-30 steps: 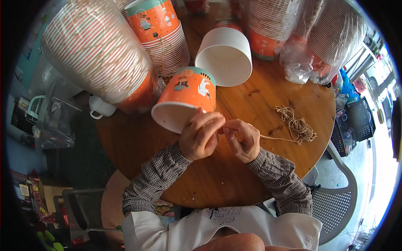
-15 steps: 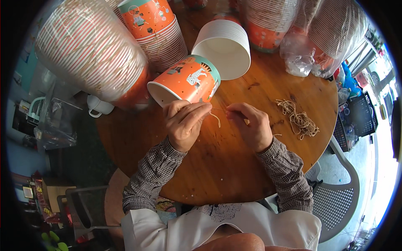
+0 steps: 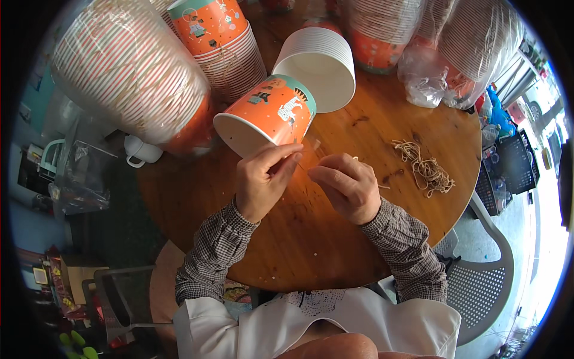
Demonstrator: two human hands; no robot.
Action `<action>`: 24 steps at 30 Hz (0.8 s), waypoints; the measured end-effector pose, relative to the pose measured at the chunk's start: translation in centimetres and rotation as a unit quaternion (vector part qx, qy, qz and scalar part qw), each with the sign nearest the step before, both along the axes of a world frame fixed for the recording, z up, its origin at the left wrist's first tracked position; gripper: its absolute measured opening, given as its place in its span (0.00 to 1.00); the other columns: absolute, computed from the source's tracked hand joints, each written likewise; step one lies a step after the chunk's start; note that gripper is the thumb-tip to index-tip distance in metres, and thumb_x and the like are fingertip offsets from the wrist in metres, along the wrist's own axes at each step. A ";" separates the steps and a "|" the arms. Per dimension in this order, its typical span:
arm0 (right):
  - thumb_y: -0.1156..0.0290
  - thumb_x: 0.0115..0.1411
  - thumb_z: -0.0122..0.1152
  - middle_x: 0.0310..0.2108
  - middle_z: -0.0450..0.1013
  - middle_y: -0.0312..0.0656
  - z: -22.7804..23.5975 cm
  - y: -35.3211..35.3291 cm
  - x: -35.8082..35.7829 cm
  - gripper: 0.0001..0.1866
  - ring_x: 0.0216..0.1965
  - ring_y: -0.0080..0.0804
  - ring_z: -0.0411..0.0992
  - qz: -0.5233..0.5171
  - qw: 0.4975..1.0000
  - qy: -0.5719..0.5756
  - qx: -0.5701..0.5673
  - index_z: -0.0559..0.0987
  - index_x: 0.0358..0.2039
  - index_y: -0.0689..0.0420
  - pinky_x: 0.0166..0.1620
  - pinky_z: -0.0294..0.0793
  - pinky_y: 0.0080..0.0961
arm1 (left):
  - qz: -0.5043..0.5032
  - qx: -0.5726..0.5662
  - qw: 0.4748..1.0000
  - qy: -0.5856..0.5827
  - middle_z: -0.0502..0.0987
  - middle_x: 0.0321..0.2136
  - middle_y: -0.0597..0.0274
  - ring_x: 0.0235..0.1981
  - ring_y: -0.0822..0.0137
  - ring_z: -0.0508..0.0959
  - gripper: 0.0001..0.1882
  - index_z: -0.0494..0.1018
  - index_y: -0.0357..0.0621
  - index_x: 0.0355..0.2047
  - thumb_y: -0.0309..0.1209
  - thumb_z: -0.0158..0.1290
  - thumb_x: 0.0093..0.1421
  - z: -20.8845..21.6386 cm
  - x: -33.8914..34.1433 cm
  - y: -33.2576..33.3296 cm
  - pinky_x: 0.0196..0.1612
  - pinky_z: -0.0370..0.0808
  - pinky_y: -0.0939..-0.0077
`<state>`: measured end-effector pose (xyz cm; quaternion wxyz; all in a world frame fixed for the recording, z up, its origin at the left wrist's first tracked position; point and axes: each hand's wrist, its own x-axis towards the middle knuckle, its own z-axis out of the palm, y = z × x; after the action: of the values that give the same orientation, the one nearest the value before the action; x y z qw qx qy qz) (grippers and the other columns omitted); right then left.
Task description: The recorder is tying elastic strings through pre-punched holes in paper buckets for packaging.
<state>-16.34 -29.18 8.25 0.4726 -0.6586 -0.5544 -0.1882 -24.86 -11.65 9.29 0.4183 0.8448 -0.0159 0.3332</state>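
An orange and teal paper bucket (image 3: 263,110) with printed figures lies on its side, its white open mouth toward the lower left. My left hand (image 3: 263,182) is closed in a pinch against the bucket's lower side; what sits between thumb and forefinger is too small to make out. Just to its right, my right hand (image 3: 350,186) is closed with curled fingers. Short bits of twine (image 3: 382,186) show beside and behind it, so it seems to grip a piece. A tangled bundle of tan twine (image 3: 426,169) lies farther right on the table.
Behind the bucket lies a nested stack of white-mouthed buckets (image 3: 320,63). Tall bagged stacks of striped-edge buckets (image 3: 134,78) stand at the left and the back right. A white mug (image 3: 142,151) is at the left of the round wooden table (image 3: 305,239); a grey chair (image 3: 478,287) stands right.
The bucket has turned slightly. My left hand's fingers have shifted along its side, and my right hand has come a little left and nearer me. The twine between the hands is no longer plain.
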 end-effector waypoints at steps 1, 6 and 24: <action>0.83 0.51 0.63 0.31 0.73 0.41 0.3 -0.1 -0.1 0.10 0.27 0.36 0.74 0.001 1.000 -0.009 -0.006 0.79 0.34 0.58 0.28 0.74 0.26 | -0.014 0.025 0.999 0.022 0.79 0.26 0.60 0.24 0.71 0.79 0.08 0.79 0.39 0.37 0.22 0.59 0.56 0.1 0.1 -0.1 0.26 0.73 0.80; 0.80 0.52 0.63 0.30 0.71 0.40 0.4 -0.3 0.2 0.09 0.27 0.35 0.72 -0.023 0.995 0.090 0.026 0.79 0.35 0.57 0.28 0.72 0.27 | -0.049 0.072 0.996 0.015 0.78 0.25 0.61 0.22 0.70 0.77 0.08 0.79 0.40 0.36 0.21 0.58 0.55 0.2 0.1 -0.5 0.25 0.73 0.80; 0.70 0.57 0.66 0.34 0.71 0.33 -1.9 0.8 1.4 0.10 0.26 0.13 0.67 0.133 0.888 0.435 0.072 0.79 0.36 0.61 0.30 0.69 0.14 | -0.137 -0.280 0.943 0.113 0.78 0.31 0.67 0.28 0.82 0.72 0.08 0.75 0.34 0.40 0.25 0.50 0.64 -0.3 -0.5 -0.2 0.32 0.71 0.88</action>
<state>-14.94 -28.36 6.39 0.7328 -0.5589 -0.3610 0.1425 -25.37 -11.83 8.97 0.6787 0.7154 0.0096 0.1658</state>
